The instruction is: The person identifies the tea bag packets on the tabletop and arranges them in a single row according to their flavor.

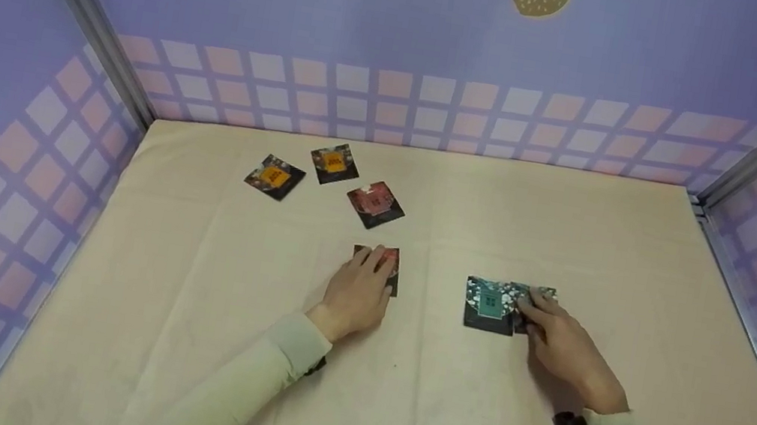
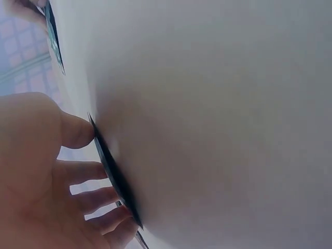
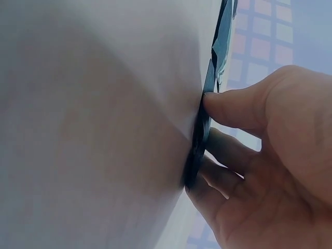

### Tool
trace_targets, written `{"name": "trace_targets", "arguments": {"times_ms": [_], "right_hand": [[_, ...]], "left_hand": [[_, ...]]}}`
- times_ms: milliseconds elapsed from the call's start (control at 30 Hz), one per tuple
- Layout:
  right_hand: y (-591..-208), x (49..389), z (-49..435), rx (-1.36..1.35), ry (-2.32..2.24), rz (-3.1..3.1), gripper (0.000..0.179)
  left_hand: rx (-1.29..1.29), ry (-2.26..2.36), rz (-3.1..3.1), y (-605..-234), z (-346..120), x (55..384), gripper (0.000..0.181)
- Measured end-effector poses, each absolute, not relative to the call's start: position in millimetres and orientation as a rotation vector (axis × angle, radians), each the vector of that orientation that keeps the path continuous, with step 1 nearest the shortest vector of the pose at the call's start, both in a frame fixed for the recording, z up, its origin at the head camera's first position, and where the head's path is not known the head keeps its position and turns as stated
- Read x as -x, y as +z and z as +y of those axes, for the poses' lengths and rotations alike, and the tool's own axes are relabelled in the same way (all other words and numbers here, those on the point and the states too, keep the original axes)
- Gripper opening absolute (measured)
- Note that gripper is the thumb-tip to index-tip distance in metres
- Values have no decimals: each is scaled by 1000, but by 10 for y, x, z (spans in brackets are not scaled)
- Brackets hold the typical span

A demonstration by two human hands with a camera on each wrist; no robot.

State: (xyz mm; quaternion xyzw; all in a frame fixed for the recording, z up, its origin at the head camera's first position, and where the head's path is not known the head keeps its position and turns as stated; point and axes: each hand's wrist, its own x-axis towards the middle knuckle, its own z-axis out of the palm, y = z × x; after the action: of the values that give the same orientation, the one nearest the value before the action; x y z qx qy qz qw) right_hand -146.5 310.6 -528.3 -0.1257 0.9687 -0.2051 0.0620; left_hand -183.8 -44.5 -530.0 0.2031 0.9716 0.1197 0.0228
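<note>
My left hand [image 1: 356, 291] lies over a small square packet [image 1: 392, 287] with a red and black face, its fingertips and thumb touching the top. That packet's dark edge [image 2: 116, 176] shows flat against the cloth in the left wrist view. On the right, my right hand [image 1: 571, 349] rests its fingers and thumb on a teal and black floral packet [image 1: 548, 293], partly covering it. Its dark edge [image 3: 199, 140] shows beneath the thumb and fingers in the right wrist view. Directly to its left, edges meeting or slightly overlapping, lies a matching teal packet [image 1: 490, 305].
Beyond my left hand lie another red and black packet [image 1: 376, 204] and two packets with orange labels, one nearer the back [image 1: 334, 163], the other farther left [image 1: 275, 177]. A cream cloth [image 1: 246, 374] covers the table. Purple patterned walls [image 1: 406, 34] enclose the back and sides.
</note>
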Motion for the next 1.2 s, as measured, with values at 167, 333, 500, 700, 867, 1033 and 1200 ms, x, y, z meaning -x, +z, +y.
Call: {"name": "trace_targets", "arguments": {"times_ms": [167, 333, 500, 700, 867, 1033, 1200], "right_hand": [[-5297, 1453, 3122, 439, -621, 2929, 47], [-5299, 1449, 3131, 461, -632, 2934, 46], [-5294, 1455, 3127, 451, -632, 2933, 46], [-5300, 1476, 3127, 476, -633, 2937, 46], [-5310, 1468, 3137, 461, -640, 2927, 46], [-5315, 1459, 3148, 462, -644, 2931, 46], [-5320, 1462, 3147, 478, -656, 2935, 46]], "left_hand": [[-677, 351, 3011, -5334, -330, 1790, 52], [-707, 302, 3010, -5341, -178, 1730, 51], [-737, 245, 2994, -5331, -49, 1706, 51], [-765, 236, 2972, -5318, 95, 1680, 51], [-757, 187, 2965, -5331, 238, 1663, 53], [-747, 92, 2968, -5330, 395, 1637, 54], [-751, 8, 2984, -5306, 507, 1616, 56]]}}
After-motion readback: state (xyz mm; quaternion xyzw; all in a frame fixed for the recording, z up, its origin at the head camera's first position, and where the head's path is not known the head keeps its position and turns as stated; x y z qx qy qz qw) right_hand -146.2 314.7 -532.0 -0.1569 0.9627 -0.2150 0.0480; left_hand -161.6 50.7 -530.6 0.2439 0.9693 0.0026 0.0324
